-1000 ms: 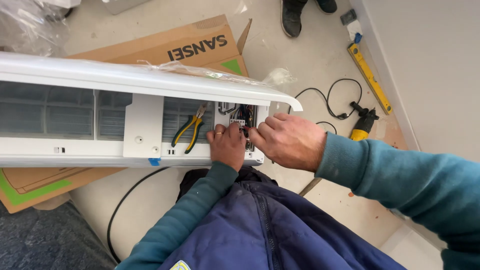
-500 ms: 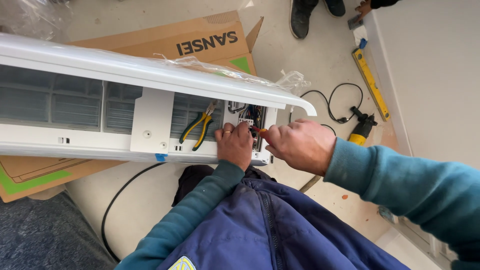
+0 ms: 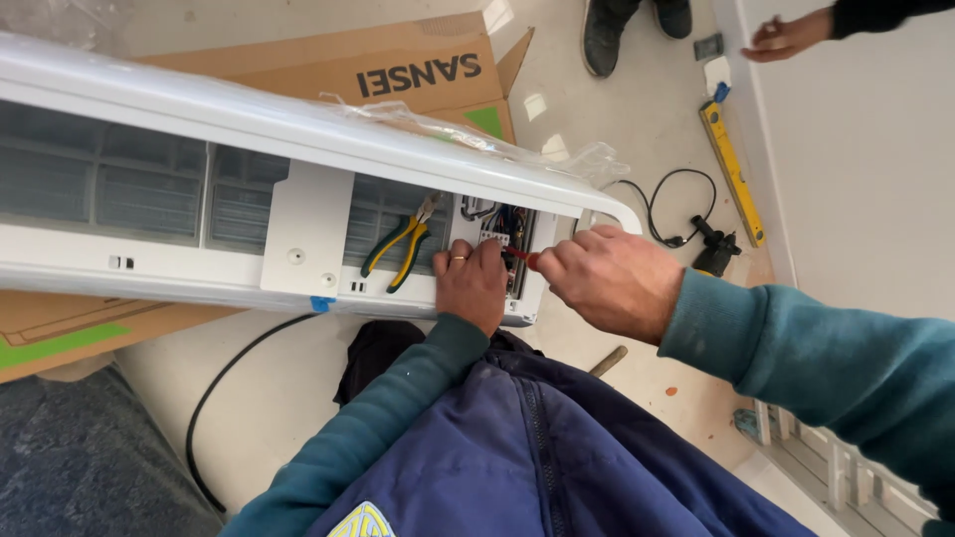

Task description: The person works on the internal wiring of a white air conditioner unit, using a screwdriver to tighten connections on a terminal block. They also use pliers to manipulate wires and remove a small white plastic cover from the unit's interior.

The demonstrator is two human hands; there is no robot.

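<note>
A long white air-conditioner unit (image 3: 199,268) lies across the view with its cover lifted. My left hand (image 3: 472,284), a ring on one finger, rests on the wiring compartment (image 3: 500,231) at the unit's right end, fingers on the wires. My right hand (image 3: 609,278) is closed around a red-handled screwdriver (image 3: 520,257) whose tip points into that compartment. Green-and-yellow pliers (image 3: 400,252) lie inside the unit just left of my left hand.
A cardboard box (image 3: 398,70) lies behind the unit. On the floor to the right are a yellow spirit level (image 3: 731,169), a black cable (image 3: 668,204) and a power tool (image 3: 714,254). Another person's shoes (image 3: 637,25) and hand (image 3: 786,38) are at the top.
My right hand has drawn back slightly to the right, exposing the red screwdriver handle. The camera has shifted, so the unit sits a little lower and further right.
</note>
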